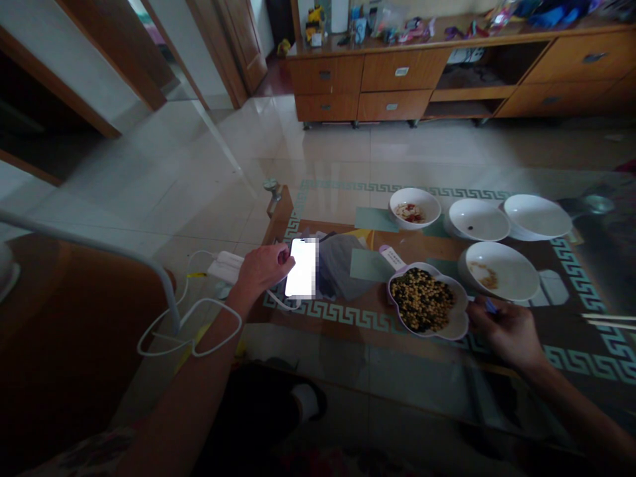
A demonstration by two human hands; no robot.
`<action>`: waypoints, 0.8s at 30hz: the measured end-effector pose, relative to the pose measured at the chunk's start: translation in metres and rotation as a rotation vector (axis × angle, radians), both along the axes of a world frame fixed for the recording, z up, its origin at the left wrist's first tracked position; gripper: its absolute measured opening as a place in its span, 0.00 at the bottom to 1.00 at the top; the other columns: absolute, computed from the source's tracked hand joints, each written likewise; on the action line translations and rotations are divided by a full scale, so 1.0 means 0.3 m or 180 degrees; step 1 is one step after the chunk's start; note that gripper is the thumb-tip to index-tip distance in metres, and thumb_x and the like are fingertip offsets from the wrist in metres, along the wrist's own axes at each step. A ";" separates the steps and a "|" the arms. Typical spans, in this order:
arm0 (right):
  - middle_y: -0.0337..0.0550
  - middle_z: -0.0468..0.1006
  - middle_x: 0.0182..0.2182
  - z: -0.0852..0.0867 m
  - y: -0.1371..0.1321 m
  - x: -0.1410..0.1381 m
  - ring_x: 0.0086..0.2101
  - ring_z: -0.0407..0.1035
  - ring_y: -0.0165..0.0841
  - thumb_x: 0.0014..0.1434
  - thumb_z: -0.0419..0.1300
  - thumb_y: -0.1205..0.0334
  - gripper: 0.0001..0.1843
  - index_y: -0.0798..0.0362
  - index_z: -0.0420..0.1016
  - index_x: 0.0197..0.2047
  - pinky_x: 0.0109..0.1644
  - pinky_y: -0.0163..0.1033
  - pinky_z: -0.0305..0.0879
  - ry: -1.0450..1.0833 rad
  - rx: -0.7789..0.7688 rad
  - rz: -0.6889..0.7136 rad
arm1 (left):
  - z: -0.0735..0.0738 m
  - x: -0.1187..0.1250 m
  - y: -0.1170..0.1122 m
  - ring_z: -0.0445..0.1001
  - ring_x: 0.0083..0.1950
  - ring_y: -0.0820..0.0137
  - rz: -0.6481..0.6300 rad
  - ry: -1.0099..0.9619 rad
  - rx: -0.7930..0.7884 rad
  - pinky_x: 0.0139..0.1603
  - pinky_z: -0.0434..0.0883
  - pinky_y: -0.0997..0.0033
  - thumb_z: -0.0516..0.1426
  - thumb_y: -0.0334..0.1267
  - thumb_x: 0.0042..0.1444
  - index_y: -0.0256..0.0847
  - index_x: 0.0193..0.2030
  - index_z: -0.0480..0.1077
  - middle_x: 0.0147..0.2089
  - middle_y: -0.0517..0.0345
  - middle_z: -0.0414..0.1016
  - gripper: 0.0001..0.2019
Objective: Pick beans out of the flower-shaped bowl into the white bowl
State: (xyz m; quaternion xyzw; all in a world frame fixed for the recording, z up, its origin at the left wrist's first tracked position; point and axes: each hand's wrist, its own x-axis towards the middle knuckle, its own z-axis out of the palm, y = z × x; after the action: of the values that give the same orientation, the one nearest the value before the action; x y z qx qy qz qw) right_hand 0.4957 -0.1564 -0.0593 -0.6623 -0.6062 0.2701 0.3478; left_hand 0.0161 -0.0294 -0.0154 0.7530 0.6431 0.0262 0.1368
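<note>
Two hands: left hand (pixel 263 270) clenched around a smartphone (pixel 301 268), its screen lit; right hand (pixel 507 334) pinching a small bluish object (pixel 491 305), too small to name.
Scalloped bowl (pixel 460 324): just beside the right hand, heaped with mixed beans (pixel 422 299).
White bowls (pixel 498 281): four, beyond and right of the scalloped bowl, one holding red scraps.
Glass table (pixel 397 371): beneath the scalloped bowl.
Wooden drawer cabinet (pixel 397 86): well beyond the scalloped bowl.
</note>
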 end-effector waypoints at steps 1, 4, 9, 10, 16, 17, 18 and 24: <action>0.35 0.60 0.15 0.003 0.001 -0.003 0.19 0.56 0.28 0.57 0.64 0.48 0.25 0.49 0.60 0.17 0.22 0.34 0.54 -0.0001 0.0013 -0.0010 | -0.001 0.000 0.000 0.69 0.35 0.62 0.0006 -0.0015 0.0002 0.35 0.54 0.62 0.60 0.40 0.65 0.43 0.36 0.70 0.34 0.59 0.73 0.07; 0.35 0.60 0.15 0.007 0.002 -0.006 0.18 0.55 0.28 0.56 0.64 0.48 0.25 0.49 0.60 0.16 0.22 0.34 0.53 -0.0044 0.0073 -0.0041 | -0.001 -0.001 0.000 0.69 0.34 0.63 0.0017 -0.0037 0.0000 0.35 0.54 0.63 0.61 0.40 0.64 0.43 0.35 0.70 0.33 0.60 0.73 0.07; 0.35 0.62 0.14 0.000 0.003 -0.004 0.18 0.57 0.28 0.56 0.64 0.48 0.25 0.49 0.61 0.16 0.22 0.34 0.55 -0.0044 0.0106 -0.0047 | 0.003 0.002 0.000 0.68 0.34 0.64 0.0059 -0.0053 -0.0045 0.35 0.54 0.63 0.62 0.42 0.63 0.44 0.36 0.71 0.34 0.60 0.73 0.08; 0.35 0.62 0.14 -0.001 0.003 -0.004 0.18 0.57 0.28 0.56 0.65 0.48 0.25 0.49 0.61 0.16 0.22 0.34 0.55 -0.0034 0.0094 -0.0066 | 0.004 0.003 0.000 0.68 0.34 0.64 0.0056 -0.0045 -0.0044 0.35 0.54 0.63 0.63 0.42 0.63 0.43 0.36 0.71 0.33 0.61 0.73 0.08; 0.35 0.61 0.14 0.001 0.004 -0.010 0.18 0.56 0.29 0.58 0.63 0.49 0.24 0.49 0.60 0.17 0.21 0.34 0.54 -0.0032 0.0131 -0.0016 | 0.002 0.000 -0.004 0.69 0.34 0.65 0.0062 -0.0003 -0.0044 0.34 0.55 0.63 0.64 0.42 0.61 0.44 0.36 0.71 0.34 0.61 0.73 0.08; 0.35 0.60 0.14 0.002 0.004 -0.011 0.18 0.56 0.29 0.58 0.63 0.49 0.25 0.49 0.60 0.16 0.21 0.34 0.53 -0.0051 0.0159 -0.0016 | 0.000 0.000 -0.004 0.69 0.34 0.65 0.0063 0.0016 -0.0035 0.34 0.55 0.63 0.65 0.42 0.60 0.44 0.36 0.71 0.34 0.61 0.73 0.08; 0.35 0.60 0.14 0.003 0.004 -0.012 0.18 0.55 0.29 0.58 0.63 0.49 0.25 0.48 0.60 0.16 0.21 0.34 0.53 -0.0063 0.0185 -0.0025 | -0.002 0.000 -0.003 0.69 0.34 0.65 0.0055 0.0038 -0.0032 0.34 0.55 0.63 0.65 0.43 0.60 0.44 0.36 0.71 0.34 0.61 0.73 0.09; 0.35 0.61 0.15 -0.001 0.001 -0.005 0.18 0.56 0.29 0.58 0.62 0.49 0.24 0.49 0.60 0.17 0.22 0.34 0.54 -0.0029 0.0100 -0.0027 | -0.021 -0.006 0.001 0.69 0.33 0.63 0.0070 0.0122 0.0027 0.33 0.55 0.63 0.69 0.60 0.57 0.44 0.38 0.71 0.33 0.60 0.73 0.22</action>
State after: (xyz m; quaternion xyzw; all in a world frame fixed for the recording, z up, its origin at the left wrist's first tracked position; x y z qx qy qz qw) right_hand 0.4943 -0.1560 -0.0597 -0.6605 -0.6091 0.2560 0.3566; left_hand 0.0141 -0.0292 -0.0218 0.7469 0.6536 0.0160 0.1210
